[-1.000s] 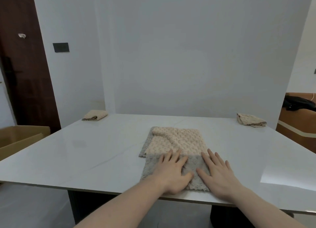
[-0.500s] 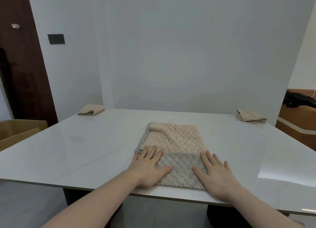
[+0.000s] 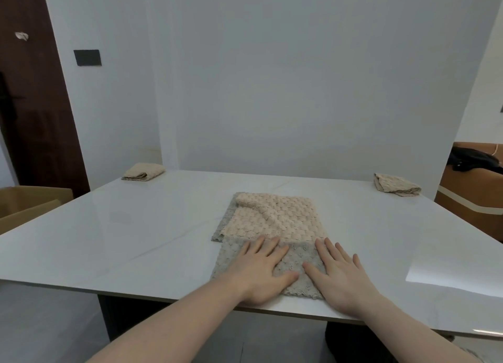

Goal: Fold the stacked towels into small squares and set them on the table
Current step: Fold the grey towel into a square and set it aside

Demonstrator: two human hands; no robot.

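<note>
A beige textured towel lies flat at the middle of the white table, on top of a grey towel whose folded near part covers its front edge. My left hand presses flat on the grey fold, fingers spread. My right hand lies flat at the fold's right edge, fingers spread, partly on the table. A folded beige towel sits at the far left corner. Another folded towel sits at the far right corner.
A cardboard box stands left of the table. An orange-brown sofa with dark clothing on it is at the right. A white wall runs behind the table, and a dark door is at the far left.
My left hand slid from the grey fold's left edge back toward its middle. My right hand stayed flat at the right edge. The camera shifted slightly.
</note>
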